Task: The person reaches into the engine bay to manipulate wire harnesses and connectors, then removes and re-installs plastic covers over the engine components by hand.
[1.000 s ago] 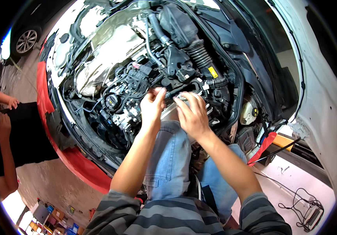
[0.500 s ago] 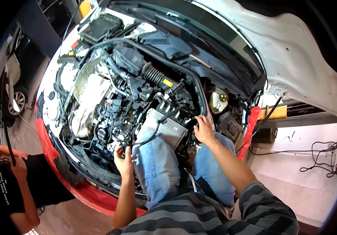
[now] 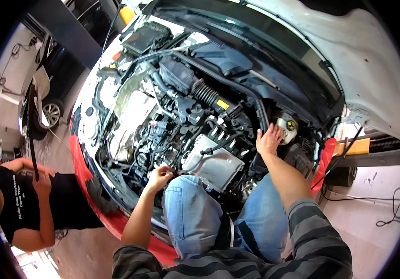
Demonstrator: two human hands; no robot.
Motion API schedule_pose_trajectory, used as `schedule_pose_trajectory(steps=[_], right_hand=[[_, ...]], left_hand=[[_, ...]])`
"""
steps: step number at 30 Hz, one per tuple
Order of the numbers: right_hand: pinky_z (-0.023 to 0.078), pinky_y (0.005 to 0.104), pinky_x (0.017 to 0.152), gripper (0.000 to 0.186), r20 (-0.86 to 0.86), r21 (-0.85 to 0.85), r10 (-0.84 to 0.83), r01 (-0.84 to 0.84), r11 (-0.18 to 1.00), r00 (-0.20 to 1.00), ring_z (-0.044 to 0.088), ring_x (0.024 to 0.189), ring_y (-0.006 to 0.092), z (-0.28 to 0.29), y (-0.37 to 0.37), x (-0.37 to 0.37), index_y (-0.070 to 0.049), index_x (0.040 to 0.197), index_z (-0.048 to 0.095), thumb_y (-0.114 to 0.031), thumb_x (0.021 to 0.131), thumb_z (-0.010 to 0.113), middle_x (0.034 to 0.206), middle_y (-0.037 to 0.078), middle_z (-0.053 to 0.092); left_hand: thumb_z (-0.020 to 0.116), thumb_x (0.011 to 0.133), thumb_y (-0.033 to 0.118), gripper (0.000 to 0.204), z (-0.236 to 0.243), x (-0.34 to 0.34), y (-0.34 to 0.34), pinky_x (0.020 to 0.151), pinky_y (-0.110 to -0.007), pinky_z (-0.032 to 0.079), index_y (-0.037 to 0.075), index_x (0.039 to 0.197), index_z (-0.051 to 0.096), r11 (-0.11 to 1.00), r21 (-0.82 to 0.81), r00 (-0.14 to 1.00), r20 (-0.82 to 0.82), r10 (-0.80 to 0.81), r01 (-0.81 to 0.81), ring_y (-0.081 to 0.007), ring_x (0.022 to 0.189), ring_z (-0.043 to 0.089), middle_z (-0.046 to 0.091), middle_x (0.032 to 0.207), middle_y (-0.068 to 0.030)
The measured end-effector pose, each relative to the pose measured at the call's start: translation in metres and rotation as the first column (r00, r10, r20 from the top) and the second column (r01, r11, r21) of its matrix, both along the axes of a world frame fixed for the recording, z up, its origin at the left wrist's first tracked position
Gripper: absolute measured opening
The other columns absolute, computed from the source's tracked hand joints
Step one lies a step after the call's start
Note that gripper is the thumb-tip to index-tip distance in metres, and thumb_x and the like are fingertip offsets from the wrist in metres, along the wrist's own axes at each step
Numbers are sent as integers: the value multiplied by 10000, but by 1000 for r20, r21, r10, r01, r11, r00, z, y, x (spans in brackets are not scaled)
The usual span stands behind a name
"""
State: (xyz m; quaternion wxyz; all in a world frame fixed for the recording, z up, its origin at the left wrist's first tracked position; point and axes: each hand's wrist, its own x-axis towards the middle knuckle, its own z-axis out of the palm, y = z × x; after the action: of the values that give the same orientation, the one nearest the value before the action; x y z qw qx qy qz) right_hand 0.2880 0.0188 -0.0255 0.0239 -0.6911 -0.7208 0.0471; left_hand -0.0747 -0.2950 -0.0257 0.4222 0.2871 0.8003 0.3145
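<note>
In the head view, a flat, rectangular silver metal box [image 3: 218, 166] lies in the car's open engine bay [image 3: 183, 109] beyond the person's faded blue jeans [image 3: 191, 202], its long axis slanting from upper left to lower right. The left hand [image 3: 159, 178] has its fingertips drawn together near a black cable [image 3: 213, 149] crossing the box, though whether they grip anything cannot be told; the right hand [image 3: 269, 140] is spread open beside a pale plastic reservoir [image 3: 287, 132]. Work seems partway along: the box lies uncovered, but the cable looks unsecured and the raised white metal bonnet [image 3: 367, 83] is not yet closed.
</note>
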Motion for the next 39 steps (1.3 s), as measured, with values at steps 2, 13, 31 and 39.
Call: schedule_pose_trajectory(steps=[2, 13, 31, 39], right_hand=[[198, 628, 1164, 608, -32, 166, -17, 22, 986, 999, 233, 1469, 439, -16, 6, 12, -14, 1444, 410, -398, 991, 535, 1529, 228, 361], [408, 530, 999, 429, 148, 238, 103, -136, 962, 984, 554, 1151, 402, -24, 0, -9, 28, 1192, 590, -318, 939, 603, 1193, 223, 625], [450, 352, 1034, 388, -581, -64, 809, -996, 57, 84, 598, 1189, 239, 114, -247, -293, -7, 1380, 513, -123, 1010, 535, 1284, 151, 626], [358, 405, 1116, 795, -454, -663, 823, -747, -55, 342, 416, 1393, 393, -105, -439, -366, 25, 1509, 278, -409, 959, 652, 1509, 290, 395]], left_hand=[[727, 883, 142, 390, -15, 24, -28, 917, -329, 510, -11, 1229, 631, 990, 73, 983, 148, 112, -124, -222, 1068, 658, 709, 1104, -128], [467, 972, 546, 782, -102, 95, -363, 1210, -506, 201, -20, 1500, 354, 273, -425, 504, -766, 399, -863, -368, 1492, 243, 288, 1583, -260], [647, 857, 508, 956, -143, 79, -441, 1181, -608, 180, 23, 1564, 226, 362, -136, 344, -715, 609, -922, -447, 1495, 166, 210, 1602, -280], [675, 824, 482, 946, -127, 69, -427, 1187, -615, 149, -6, 1535, 288, 381, -120, 368, -625, 689, -917, -461, 1485, 190, 204, 1596, -301]])
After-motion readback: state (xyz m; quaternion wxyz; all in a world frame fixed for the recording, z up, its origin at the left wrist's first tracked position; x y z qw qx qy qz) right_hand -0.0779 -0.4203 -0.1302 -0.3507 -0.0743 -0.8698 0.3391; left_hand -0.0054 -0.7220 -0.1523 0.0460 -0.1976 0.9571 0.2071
